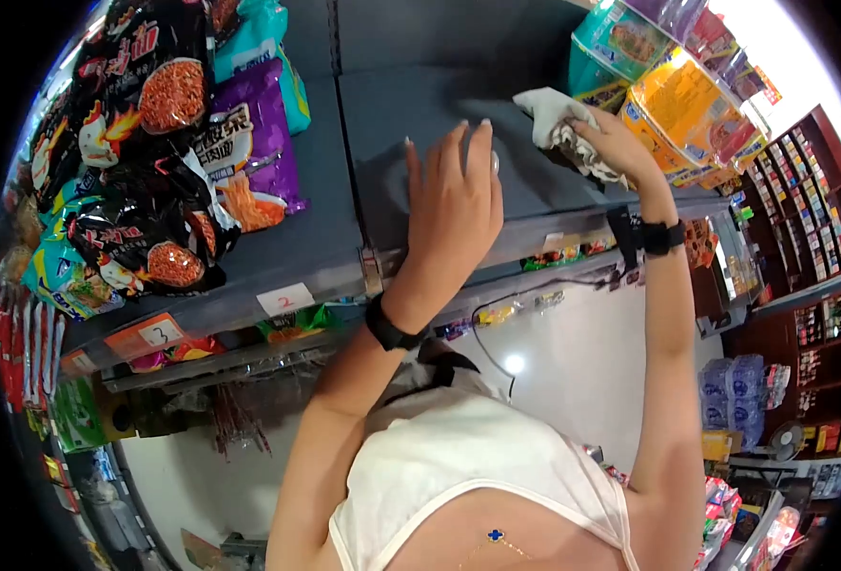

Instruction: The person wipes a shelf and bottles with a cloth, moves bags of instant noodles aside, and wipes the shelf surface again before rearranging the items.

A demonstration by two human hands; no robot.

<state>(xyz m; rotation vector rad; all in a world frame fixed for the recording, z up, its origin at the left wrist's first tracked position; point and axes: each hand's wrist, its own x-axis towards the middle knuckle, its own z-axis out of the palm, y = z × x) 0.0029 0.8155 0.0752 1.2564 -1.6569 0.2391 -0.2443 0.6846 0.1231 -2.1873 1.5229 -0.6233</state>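
A dark grey shelf (330,224) runs across the upper view. Over its middle my left hand (454,195) is held with fingers spread and nothing in it. To the right, my right hand (620,147) grips a crumpled white cloth (568,133) against the shelf surface. Right beside that hand stand orange noodle packs (682,100) and a teal pack (620,43). On the left part of the shelf lie black noodle packets (154,95) and a purple packet (264,143). Both wrists wear black bands.
Price cards (285,299) are fixed along the shelf's front edge. A lower shelf below holds green packets (297,324). A thin black cable (478,328) hangs under the edge. At the far right are wooden racks (801,190) and wrapped bottles (733,395).
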